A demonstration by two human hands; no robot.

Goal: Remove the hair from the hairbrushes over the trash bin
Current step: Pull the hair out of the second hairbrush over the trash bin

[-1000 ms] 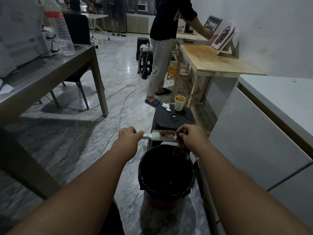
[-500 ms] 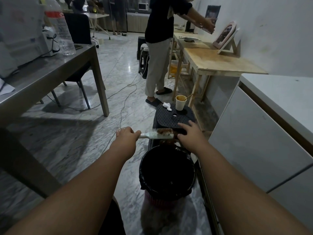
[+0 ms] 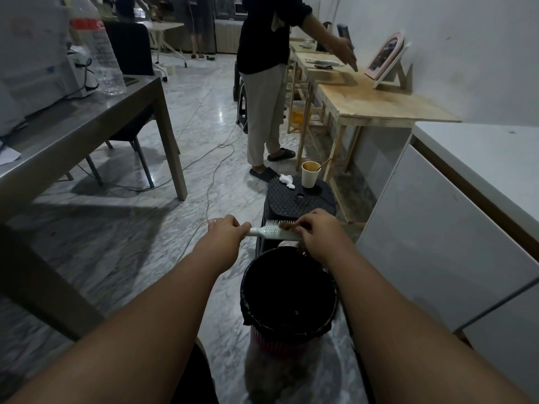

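— On the far left, what stands there?

— A grey metal table (image 3: 87,123). A clear plastic bottle (image 3: 100,53) with a red label is upright on it, and a dark chair (image 3: 128,48) is behind.

— And coming in toward the middle?

— The left hand (image 3: 226,233), its fingers curled tight round the handle of a white hairbrush (image 3: 274,232). The brush lies level, handle to the left, bristles turned up and away from the person.

— Where is it against the bin?

— It is held in the air over the far rim of the trash bin (image 3: 244,290). The bin stands on the marble floor (image 3: 131,243) between the two forearms. It is lined with a black bag and dark inside.

— The hair?

— A brown clump of hair (image 3: 287,225) sits in the bristles, about midway along the brush head. The right hand (image 3: 316,231) is on it, fingers bent and fingertips pinching the clump. The hand hides the brush's tip.

— Beyond the hands?

— A black stool (image 3: 291,201) just behind the bin carries a crumpled white tissue (image 3: 286,181) and a paper cup (image 3: 309,174) with a stick in it. Farther back another person (image 3: 262,83) reaches over a wooden table (image 3: 379,103) along the wall, where a pink frame (image 3: 385,55) leans.

— And the far right?

— A white cabinet (image 3: 437,228), near the bin.
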